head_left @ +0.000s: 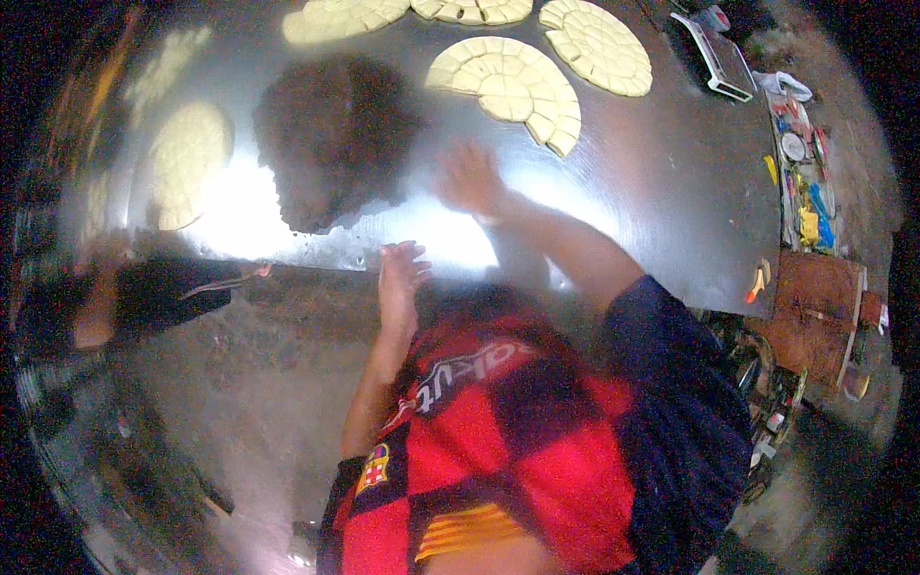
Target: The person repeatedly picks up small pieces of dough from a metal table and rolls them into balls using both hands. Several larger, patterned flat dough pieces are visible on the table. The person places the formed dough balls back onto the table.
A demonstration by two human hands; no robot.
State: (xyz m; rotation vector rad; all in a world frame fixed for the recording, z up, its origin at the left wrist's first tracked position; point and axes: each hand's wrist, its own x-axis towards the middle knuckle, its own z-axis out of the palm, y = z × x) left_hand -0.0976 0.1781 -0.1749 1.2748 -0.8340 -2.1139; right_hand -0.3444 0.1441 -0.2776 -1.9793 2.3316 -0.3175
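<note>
On the shiny metal table (683, 165), my right hand (471, 176) is blurred, palm down over the surface with its fingers apart and nothing seen in it. My left hand (405, 266) is raised at the table's near edge, fingers apart, holding nothing. Beyond my right hand lies a pale dough round cut into small pieces (514, 90), with part of its lower left side absent. Another cut dough round (600, 47) lies to its right. Left of my right hand spreads a dark brown patch with a ragged edge (338, 136); whether it is a substance or partly a reflection, I cannot tell.
More dough rounds lie at the top (471, 8), upper left (345, 18) and left (188, 165). A white-framed object (719, 57) stands upper right. Past the right edge are a cluttered strip of items (805, 187) and a brown board (816, 309). Another person's arm (99, 302) shows blurred at left.
</note>
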